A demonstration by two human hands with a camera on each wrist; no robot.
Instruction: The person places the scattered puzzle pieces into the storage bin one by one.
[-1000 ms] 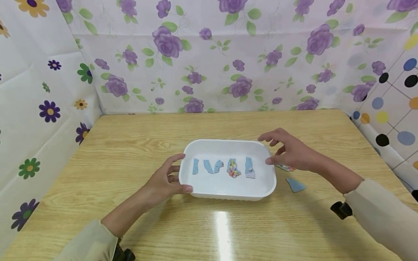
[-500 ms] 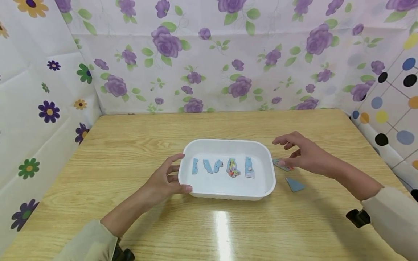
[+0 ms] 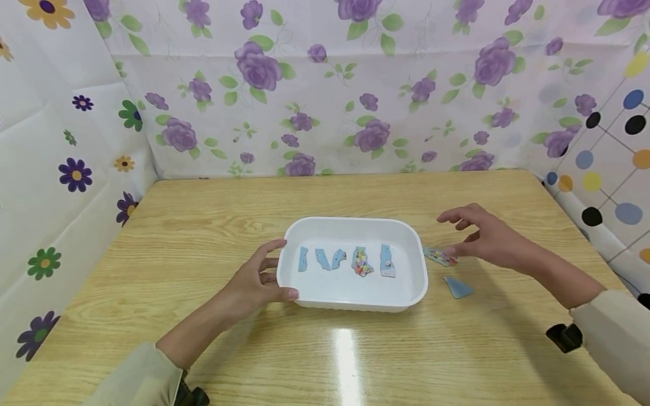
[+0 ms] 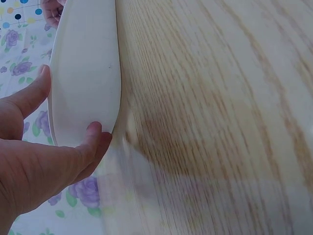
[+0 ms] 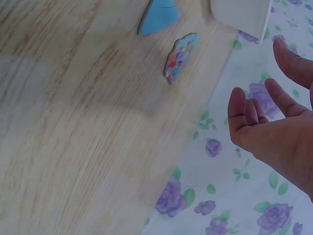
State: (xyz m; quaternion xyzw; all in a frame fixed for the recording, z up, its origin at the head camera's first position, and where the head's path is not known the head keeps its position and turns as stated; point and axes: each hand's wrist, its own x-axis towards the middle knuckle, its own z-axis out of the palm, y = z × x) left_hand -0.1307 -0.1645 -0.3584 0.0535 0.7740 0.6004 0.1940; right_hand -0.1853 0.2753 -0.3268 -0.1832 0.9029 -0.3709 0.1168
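Observation:
A white plastic tray (image 3: 350, 290) stands on the wooden table. Inside it several flat pieces lie in a row: plain blue ones, a colourful patterned piece (image 3: 361, 261) and a blue piece with a pale lower end (image 3: 387, 261). My left hand (image 3: 259, 276) grips the tray's left end; the left wrist view shows thumb and fingertips against its wall (image 4: 85, 73). My right hand (image 3: 487, 239) hovers to the right of the tray, fingers loosely bent and holding nothing. Below its thumb lies another colourful piece (image 5: 181, 56), with a plain blue piece (image 5: 160, 17) nearby.
The wooden table (image 3: 228, 214) runs back to a floral cloth (image 3: 325, 113). A patterned cloth (image 3: 66, 169) hangs on the left, and a dotted one (image 3: 609, 169) on the right. Light glares off the table (image 3: 347, 361) in front of the tray.
My right hand has moved right, from above the tray's right rim to above the colourful piece on the table. My left hand and the tray have stayed in place.

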